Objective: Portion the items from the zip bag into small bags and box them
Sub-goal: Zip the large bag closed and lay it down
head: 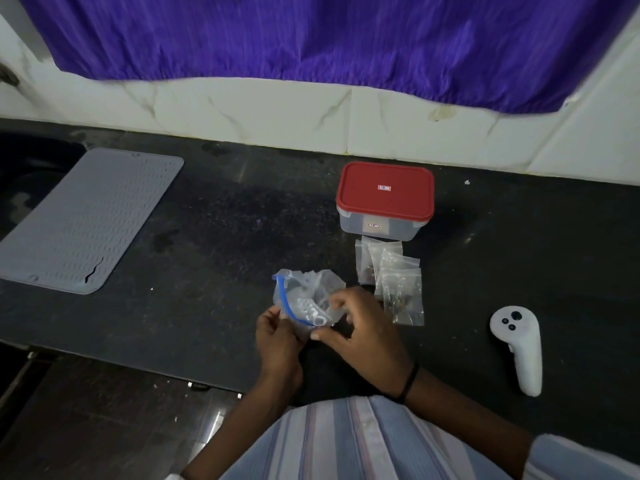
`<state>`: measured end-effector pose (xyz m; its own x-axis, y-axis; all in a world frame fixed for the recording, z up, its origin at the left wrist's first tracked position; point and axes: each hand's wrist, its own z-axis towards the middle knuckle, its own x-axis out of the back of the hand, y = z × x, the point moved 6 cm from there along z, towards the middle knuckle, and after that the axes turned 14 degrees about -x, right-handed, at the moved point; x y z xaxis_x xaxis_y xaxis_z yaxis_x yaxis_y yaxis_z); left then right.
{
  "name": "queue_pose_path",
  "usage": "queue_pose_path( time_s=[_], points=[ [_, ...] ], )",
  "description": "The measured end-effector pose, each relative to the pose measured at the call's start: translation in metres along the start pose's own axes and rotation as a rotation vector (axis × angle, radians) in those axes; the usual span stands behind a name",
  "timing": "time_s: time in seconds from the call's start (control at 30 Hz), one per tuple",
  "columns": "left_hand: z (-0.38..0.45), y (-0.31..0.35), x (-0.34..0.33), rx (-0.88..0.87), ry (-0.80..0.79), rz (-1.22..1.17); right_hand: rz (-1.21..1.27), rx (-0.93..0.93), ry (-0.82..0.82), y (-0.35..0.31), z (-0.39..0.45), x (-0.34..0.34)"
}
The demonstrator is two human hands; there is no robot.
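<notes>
A clear zip bag point(306, 292) with a blue zip strip is held just above the dark counter, crumpled and with its mouth towards me. My left hand point(278, 336) pinches its near left edge. My right hand point(360, 327) grips its right side with curled fingers. What lies inside the bag is too blurred to tell. Several small clear bags point(394, 278) with dark bits inside lie flat just right of the hands. Behind them stands a clear plastic box point(375, 228) with a red lid point(384, 190) shut on it.
A grey ribbed mat point(83, 220) lies at the left of the counter point(225, 220). A white hand controller point(519, 344) rests at the right. A white tiled wall and a purple curtain point(311, 39) close the back. The counter's near edge drops to a dark floor at the left.
</notes>
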<state>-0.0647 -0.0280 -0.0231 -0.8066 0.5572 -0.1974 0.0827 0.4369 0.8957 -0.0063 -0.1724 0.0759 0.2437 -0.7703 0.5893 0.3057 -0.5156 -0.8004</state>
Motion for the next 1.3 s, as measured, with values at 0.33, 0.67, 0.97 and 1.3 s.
queue_pose_path(
  time_s=[0.33,0.67,0.97,1.3],
  points=[
    [-0.003,0.025,-0.006,-0.428,0.119,0.213,-0.307,0.203,0.179,-0.004,-0.003,-0.005],
    [-0.002,0.039,-0.002,-0.46,0.03,0.292,0.065,-0.117,0.237,0.017,0.0,0.009],
    [-0.013,0.028,-0.023,0.0,-0.193,0.079,-0.053,-0.118,0.258,0.012,0.01,0.022],
    [-0.012,0.033,-0.024,-0.169,-0.1,-0.054,-0.026,-0.235,-0.019,0.023,0.001,-0.005]
  ],
)
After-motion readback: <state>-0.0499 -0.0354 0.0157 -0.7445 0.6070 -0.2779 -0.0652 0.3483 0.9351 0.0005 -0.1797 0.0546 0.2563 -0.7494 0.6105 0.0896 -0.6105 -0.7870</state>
